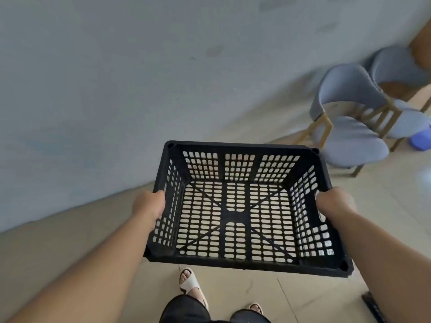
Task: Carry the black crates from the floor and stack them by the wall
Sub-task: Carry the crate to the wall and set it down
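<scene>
An empty black crate [242,263] with slotted walls and floor hangs in the air in front of me, above the tiled floor. My left hand [149,205] grips its left short side at the handle slot. My right hand [335,202] grips the right short side the same way. The crate is level and open side up. The pale grey wall [116,89] rises just beyond its far rim. A corner of another black crate [373,306] shows at the bottom right on the floor.
Two grey upholstered chairs [349,127] with wooden legs stand by the wall at the right. A small blue object [421,141] lies near them. My feet in pale sandals [190,284] are on the beige tiles below the crate.
</scene>
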Motion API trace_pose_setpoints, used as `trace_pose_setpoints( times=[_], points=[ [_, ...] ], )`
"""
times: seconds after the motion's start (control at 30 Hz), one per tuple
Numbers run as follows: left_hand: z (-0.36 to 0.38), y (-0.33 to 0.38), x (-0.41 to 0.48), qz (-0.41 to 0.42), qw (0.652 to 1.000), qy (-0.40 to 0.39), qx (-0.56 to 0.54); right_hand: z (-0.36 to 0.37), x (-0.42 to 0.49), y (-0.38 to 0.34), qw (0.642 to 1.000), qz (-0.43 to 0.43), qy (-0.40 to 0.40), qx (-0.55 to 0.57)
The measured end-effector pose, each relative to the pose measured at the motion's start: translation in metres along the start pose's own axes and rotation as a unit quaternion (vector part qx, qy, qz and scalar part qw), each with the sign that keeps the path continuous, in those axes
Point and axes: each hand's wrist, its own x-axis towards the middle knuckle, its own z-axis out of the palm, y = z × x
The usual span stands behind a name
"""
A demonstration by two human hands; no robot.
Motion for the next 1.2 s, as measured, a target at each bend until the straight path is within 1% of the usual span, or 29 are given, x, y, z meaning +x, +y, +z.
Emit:
trace_pose_setpoints(
  times=[0.13,0.23,0.33,0.47,0.67,0.87,1.03,1.2],
  points=[
    [-0.06,-0.03,0.044,-0.041,0.998,0.038,-0.03,0.057,-0.007,-0.073,0.998,-0.048,-0.017,-0.024],
    [-0.096,-0.047,0.081,-0.059,0.997,0.041,-0.039,0.097,-0.014,-0.121,0.996,-0.075,-0.026,-0.029],
    [-0.123,-0.058,0.116,-0.058,0.997,0.043,-0.031,0.129,-0.021,-0.159,0.995,-0.092,-0.026,-0.039],
    [-0.141,-0.065,0.15,-0.046,0.997,0.048,-0.028,0.158,-0.022,-0.198,0.993,-0.108,-0.03,-0.046],
    [-0.142,-0.066,0.195,-0.085,0.994,0.046,-0.053,0.181,-0.007,-0.247,0.988,-0.139,-0.029,-0.06],
    [-0.124,-0.047,0.238,-0.12,0.99,0.049,-0.048,0.206,0.043,-0.289,0.985,-0.145,-0.055,-0.075],
    [-0.105,-0.025,0.281,-0.147,0.988,0.034,0.019,0.235,0.098,-0.325,0.981,-0.142,-0.097,-0.086],
    [-0.078,-0.023,0.332,-0.177,0.982,0.011,0.072,0.276,0.15,-0.351,0.975,-0.142,-0.125,-0.117]
  ],
)
